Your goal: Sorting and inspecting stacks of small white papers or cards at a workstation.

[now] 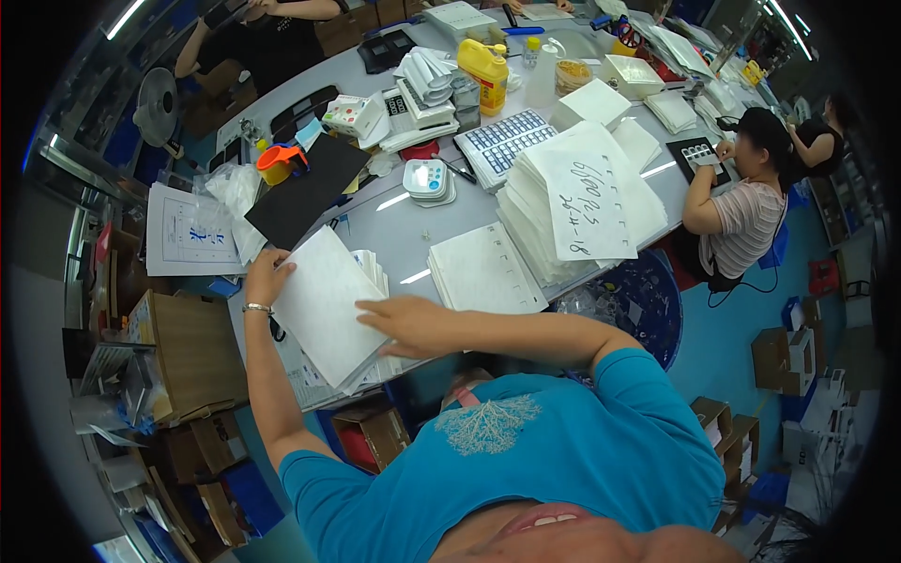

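Observation:
My left hand (267, 278) grips the far left edge of a white sheet (324, 305) that lies on top of a stack of white sheets at the near edge of the grey table (404, 230). My right hand (404, 324) lies flat with fingers spread on the right side of that same stack, pressing it down. A bracelet sits on my left wrist. A second flat stack of white sheets (483, 272) rests just to the right of my right hand.
A tall fanned pile of white sheets (582, 202) stands at the right. A black sheet (305, 192), an orange cup (277, 161), a yellow bottle (486, 73) and trays lie farther back. A seated person (741, 202) works at the right, another at the far end. Cardboard boxes (192, 357) stand at the left.

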{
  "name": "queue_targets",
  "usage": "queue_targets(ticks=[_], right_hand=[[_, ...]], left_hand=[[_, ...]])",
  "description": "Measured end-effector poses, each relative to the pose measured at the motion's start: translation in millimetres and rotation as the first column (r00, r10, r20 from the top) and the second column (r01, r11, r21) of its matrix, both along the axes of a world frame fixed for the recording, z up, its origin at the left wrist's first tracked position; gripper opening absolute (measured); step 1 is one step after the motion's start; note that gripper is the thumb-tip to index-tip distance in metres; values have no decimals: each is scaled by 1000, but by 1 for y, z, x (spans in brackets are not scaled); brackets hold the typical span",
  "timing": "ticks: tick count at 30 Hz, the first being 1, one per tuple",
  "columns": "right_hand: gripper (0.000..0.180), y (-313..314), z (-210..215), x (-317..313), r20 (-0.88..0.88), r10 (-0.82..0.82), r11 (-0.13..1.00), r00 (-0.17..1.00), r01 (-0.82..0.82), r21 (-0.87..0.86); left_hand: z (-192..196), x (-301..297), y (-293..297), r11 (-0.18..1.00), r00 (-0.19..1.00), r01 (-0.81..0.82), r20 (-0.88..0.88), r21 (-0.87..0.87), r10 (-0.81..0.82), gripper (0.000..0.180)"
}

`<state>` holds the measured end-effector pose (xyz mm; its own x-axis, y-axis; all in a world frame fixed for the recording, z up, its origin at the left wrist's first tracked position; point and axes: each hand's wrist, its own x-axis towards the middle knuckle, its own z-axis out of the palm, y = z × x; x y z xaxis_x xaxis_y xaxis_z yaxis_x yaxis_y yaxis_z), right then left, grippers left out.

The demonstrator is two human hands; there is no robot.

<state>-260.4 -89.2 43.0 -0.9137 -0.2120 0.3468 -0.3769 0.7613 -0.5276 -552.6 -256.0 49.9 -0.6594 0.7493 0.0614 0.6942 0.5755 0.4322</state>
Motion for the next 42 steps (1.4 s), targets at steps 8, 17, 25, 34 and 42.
queue_targets(ticks=[8, 17, 25, 34, 42], right_hand=[[47, 288, 57, -84, -4, -774, 611, 633, 749, 257], [47, 458, 17, -171, -141, -949, 178, 283, 847, 501], [32, 520, 4, -179, -136, -810, 400, 571, 706, 584], [39, 520, 19, -183, 42, -831, 492, 554, 699, 519], [48, 528, 7, -156, -50, -693, 579, 719, 597, 555]], left_hand=[[-7, 4, -7, 993, 995, -34, 100, 116, 22, 20], [13, 47, 0, 990, 996, -40, -77, 139, 52, 42], [27, 86, -12, 973, 980, -162, -84, 167, 178, 30], [28, 101, -8, 968, 974, -199, -75, 151, 212, 26], [26, 109, -4, 965, 977, -206, -17, 161, 211, 26]])
